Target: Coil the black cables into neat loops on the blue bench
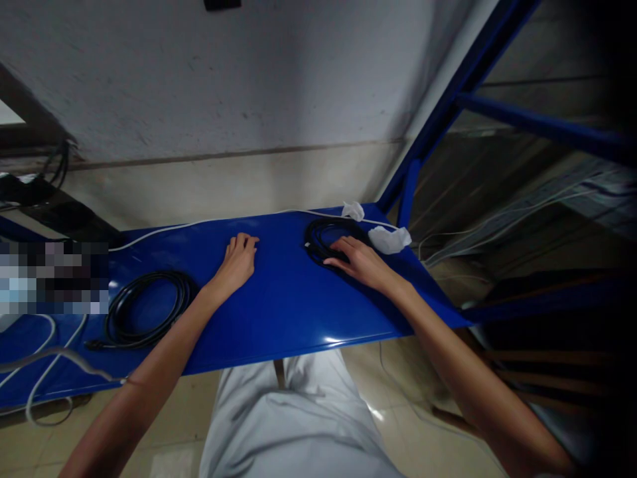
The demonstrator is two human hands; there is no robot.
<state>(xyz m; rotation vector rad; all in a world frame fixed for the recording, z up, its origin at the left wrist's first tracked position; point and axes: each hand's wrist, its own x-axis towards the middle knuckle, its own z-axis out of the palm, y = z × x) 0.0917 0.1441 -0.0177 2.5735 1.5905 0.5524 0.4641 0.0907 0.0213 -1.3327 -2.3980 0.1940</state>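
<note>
A coil of black cable point(313, 242) lies near the right end of the blue tabletop point(293, 299). Over the coil's front right side rests my right hand point(355, 259), its thumb and fingers apart and curved loosely. It seems to touch the cable without closing round it. My left hand point(241, 259) is on the bare blue surface left of centre, fingers slightly bent and spread, holding nothing. Left of that forearm lies a second black cable coil point(117, 312) with a plug end point(94, 344) toward the front edge.
Crumpled white pieces point(389, 239) lie beside the right coil. A thin white cable point(199, 222) runs along the back edge by the wall point(223, 86). More pale cables point(52, 358) hang over the front left. A blue metal frame point(409, 192) rises at right.
</note>
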